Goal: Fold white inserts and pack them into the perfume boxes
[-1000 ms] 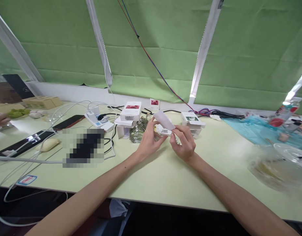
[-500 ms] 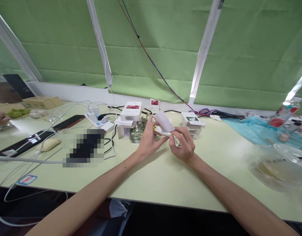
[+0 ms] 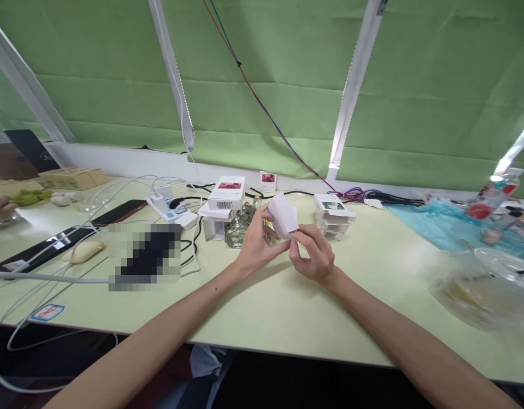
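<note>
Between my two hands is a small white cardboard box (image 3: pixel 282 216), tilted, with a plain side facing me. My left hand (image 3: pixel 258 241) grips it from the left, fingers behind and thumb below. My right hand (image 3: pixel 312 250) pinches its lower right edge, where a flap seems to be. Behind my left hand stand glass bottles (image 3: pixel 236 232), partly hidden. Left of them a white box with a red picture (image 3: pixel 227 192) rests on another white box (image 3: pixel 215 224). To the right of my hands, a white box with a green picture (image 3: pixel 332 205) sits on a similar one.
A power strip (image 3: pixel 168 211) with white cables lies to the left, near a blurred dark object (image 3: pixel 146 253). On the right are a clear plastic container (image 3: pixel 479 295), a blue plastic sheet (image 3: pixel 436 224) and a bottle (image 3: pixel 494 196). Another person's hand (image 3: pixel 0 207) shows at the far left.
The small white box has turned between my hands, so more of its side and end shows. My right hand has shifted slightly left and down along its edge.
</note>
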A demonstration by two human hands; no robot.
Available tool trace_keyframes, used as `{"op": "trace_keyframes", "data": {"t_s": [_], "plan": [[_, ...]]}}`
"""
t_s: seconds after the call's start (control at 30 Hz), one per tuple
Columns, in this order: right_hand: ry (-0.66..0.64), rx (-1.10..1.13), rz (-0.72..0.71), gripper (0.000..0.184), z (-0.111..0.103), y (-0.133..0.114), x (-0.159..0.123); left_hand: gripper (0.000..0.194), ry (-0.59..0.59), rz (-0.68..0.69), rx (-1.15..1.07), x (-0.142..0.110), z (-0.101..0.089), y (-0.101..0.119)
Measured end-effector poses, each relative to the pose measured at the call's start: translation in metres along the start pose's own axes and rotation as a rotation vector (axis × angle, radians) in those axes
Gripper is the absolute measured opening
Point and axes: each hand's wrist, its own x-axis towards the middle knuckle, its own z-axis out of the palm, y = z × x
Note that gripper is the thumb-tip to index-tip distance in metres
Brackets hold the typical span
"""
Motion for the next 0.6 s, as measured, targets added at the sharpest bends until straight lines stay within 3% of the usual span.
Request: {"op": "trace_keyframes", "data": {"t_s": [0.47,0.6], "plan": [[-0.036,0.027,-0.015,0.035,0.0011,-0.0013,-0.0048,0.06,-0.006,-0.014,0.0,-0.0015,0.0014,-0.0071],[-0.046,0.08,-0.019,0.046,0.0023,-0.0037,-0.0035,0.059,0.003,-0.039,-0.037,-0.0015,0.0016,-0.0066]]}}
